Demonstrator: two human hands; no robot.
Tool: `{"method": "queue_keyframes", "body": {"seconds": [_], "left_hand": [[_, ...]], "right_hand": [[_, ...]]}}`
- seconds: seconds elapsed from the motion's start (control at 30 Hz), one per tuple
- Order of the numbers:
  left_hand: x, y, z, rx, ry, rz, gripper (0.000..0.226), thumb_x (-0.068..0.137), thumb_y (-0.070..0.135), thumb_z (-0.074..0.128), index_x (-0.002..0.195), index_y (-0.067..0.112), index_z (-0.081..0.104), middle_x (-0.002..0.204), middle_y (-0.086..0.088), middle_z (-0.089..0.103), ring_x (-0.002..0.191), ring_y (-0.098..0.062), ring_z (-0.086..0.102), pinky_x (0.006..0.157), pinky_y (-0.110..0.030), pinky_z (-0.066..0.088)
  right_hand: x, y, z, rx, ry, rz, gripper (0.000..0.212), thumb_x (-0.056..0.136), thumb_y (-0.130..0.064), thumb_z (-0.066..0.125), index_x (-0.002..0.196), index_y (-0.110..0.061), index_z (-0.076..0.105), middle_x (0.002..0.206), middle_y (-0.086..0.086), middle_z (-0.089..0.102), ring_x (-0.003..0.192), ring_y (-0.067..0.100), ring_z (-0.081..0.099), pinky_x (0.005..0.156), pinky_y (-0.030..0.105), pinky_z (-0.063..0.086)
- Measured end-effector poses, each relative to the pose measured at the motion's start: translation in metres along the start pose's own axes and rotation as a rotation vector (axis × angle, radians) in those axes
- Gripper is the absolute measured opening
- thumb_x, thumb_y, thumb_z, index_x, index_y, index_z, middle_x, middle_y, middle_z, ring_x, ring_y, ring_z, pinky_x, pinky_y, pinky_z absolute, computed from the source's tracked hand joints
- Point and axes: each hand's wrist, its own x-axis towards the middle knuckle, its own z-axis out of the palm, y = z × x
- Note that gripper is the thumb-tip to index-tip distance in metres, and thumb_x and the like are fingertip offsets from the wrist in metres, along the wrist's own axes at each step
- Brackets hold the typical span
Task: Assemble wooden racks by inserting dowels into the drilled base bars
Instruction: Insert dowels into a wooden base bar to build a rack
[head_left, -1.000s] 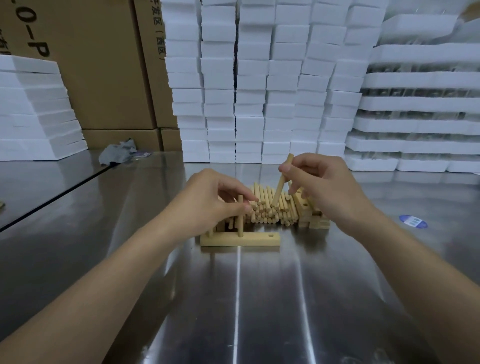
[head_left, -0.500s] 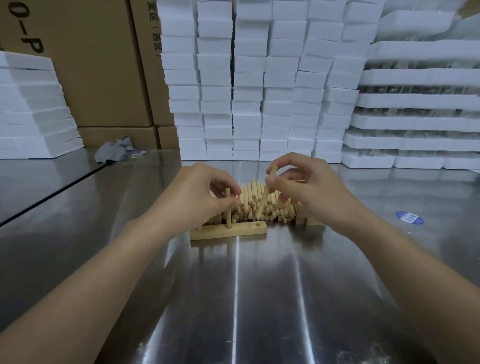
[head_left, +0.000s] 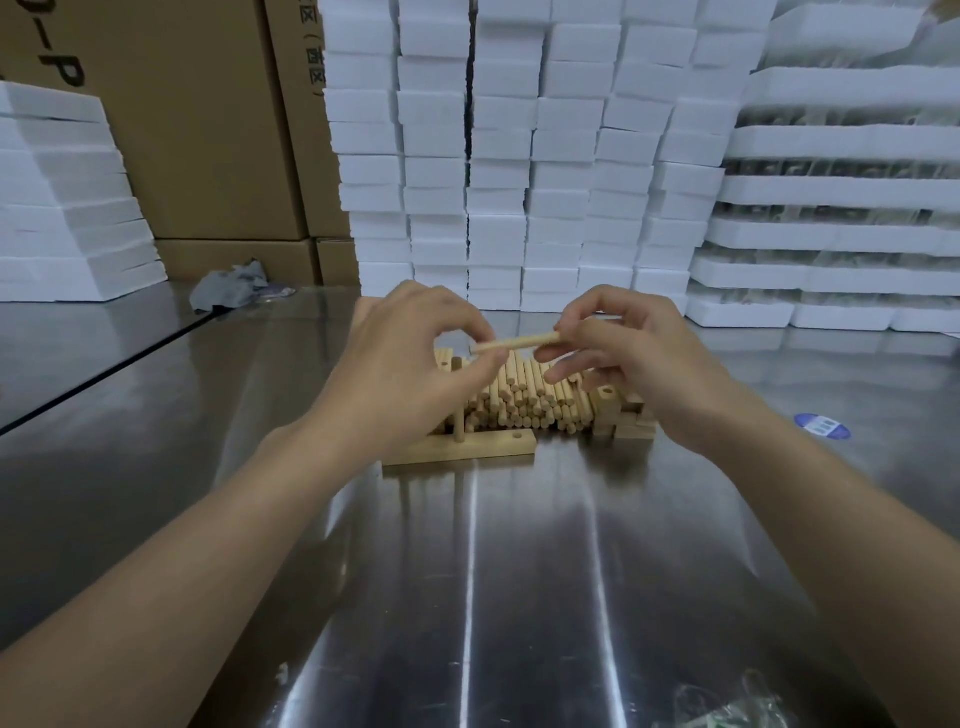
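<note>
Left hand (head_left: 405, 374) and right hand (head_left: 634, 364) pinch one pale round wooden dowel (head_left: 519, 343) between them; fumbled handover could drop it

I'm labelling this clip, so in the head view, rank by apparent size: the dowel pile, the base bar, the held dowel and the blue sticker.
1. dowel pile
2. base bar
3. held dowel and blue sticker: too close to rank, the dowel longer, the sticker wider.
</note>
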Motion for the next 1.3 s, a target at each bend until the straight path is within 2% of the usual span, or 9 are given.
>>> {"method": "queue_keyframes", "body": {"seconds": [0.1,0.2,0.37,0.5,0.67,0.83,0.97,1.1,1.3], "left_hand": [[-0.001,0.000,0.000,0.002,0.014,-0.013,0.013,0.094,0.056,0.072,0.094,0.043,0.074,0.104,0.027,0.071,0.115,-0.003,0.054,0.105,-0.041,0.034],[-0.002,0.003,0.005,0.048,-0.029,0.012,0.009,0.092,0.056,0.070,0.092,0.047,0.072,0.105,0.026,0.070,0.115,-0.005,0.054,0.102,-0.037,0.030],[-0.004,0.001,0.015,0.000,-0.033,0.021,0.010,0.093,0.057,0.069,0.089,0.047,0.071,0.103,0.027,0.070,0.111,-0.005,0.056,0.105,-0.043,0.036],[-0.007,-0.001,0.020,0.027,-0.035,0.029,0.022,0.097,0.050,0.072,0.119,0.047,0.069,0.105,0.027,0.070,0.110,-0.002,0.057,0.101,-0.038,0.035],[-0.008,-0.001,0.021,0.045,-0.046,0.039,0.026,0.098,0.040,0.070,0.123,0.047,0.073,0.100,0.031,0.069,0.109,-0.001,0.060,0.102,-0.036,0.035],[-0.008,0.002,0.017,0.056,-0.075,0.038,0.030,0.101,0.031,0.068,0.127,0.045,0.075,0.099,0.029,0.070,0.106,-0.005,0.064,0.105,-0.049,0.047],[-0.009,0.004,0.016,0.058,-0.108,0.016,0.036,0.102,0.030,0.062,0.132,0.049,0.072,0.105,0.022,0.075,0.100,-0.001,0.066,0.096,-0.041,0.053],[-0.010,0.004,0.015,0.071,-0.136,-0.032,0.039,0.102,0.033,0.058,0.132,0.055,0.069,0.106,0.024,0.073,0.097,-0.001,0.064,0.082,-0.031,0.050],[-0.008,0.003,0.011,0.125,-0.156,-0.047,0.042,0.105,0.027,0.055,0.136,0.053,0.067,0.113,0.022,0.071,0.106,-0.005,0.063,0.088,-0.034,0.052]], "right_hand": [[0.001,0.006,-0.003,-0.351,-0.038,-0.080,0.008,0.094,-0.016,0.072,0.087,-0.018,0.074,0.089,-0.005,0.079,0.090,0.012,0.074,0.078,0.026,0.049],[-0.001,0.012,0.005,-0.514,-0.119,-0.171,0.007,0.092,-0.031,0.079,0.088,-0.025,0.077,0.086,-0.012,0.076,0.087,0.007,0.069,0.073,0.015,0.044],[0.001,0.022,0.013,-0.528,-0.192,-0.217,0.007,0.091,-0.033,0.081,0.098,-0.032,0.079,0.083,-0.012,0.078,0.083,0.007,0.072,0.074,0.020,0.050],[0.003,0.031,0.018,-0.547,-0.181,-0.220,0.004,0.094,-0.027,0.078,0.096,-0.024,0.080,0.082,-0.011,0.079,0.081,0.004,0.073,0.078,0.028,0.057],[0.004,0.037,0.019,-0.556,-0.164,-0.183,0.004,0.094,-0.024,0.079,0.093,-0.020,0.081,0.078,-0.013,0.078,0.077,-0.001,0.072,0.076,0.020,0.053],[0.004,0.037,0.022,-0.558,-0.157,-0.176,0.007,0.095,-0.021,0.077,0.090,-0.015,0.078,0.077,-0.008,0.077,0.074,0.002,0.070,0.078,0.023,0.054],[0.004,0.037,0.024,-0.563,-0.145,-0.171,0.009,0.096,-0.021,0.076,0.091,-0.014,0.078,0.078,-0.007,0.077,0.074,0.001,0.070,0.078,0.025,0.055],[0.004,0.038,0.026,-0.600,-0.136,-0.184,0.009,0.097,-0.022,0.075,0.088,-0.021,0.076,0.077,-0.012,0.076,0.074,-0.001,0.069,0.075,0.019,0.051],[0.003,0.041,0.031,-0.709,-0.089,-0.217,0.018,0.098,-0.031,0.072,0.083,-0.037,0.066,0.081,-0.017,0.075,0.081,-0.001,0.070,0.079,0.023,0.053]]}}
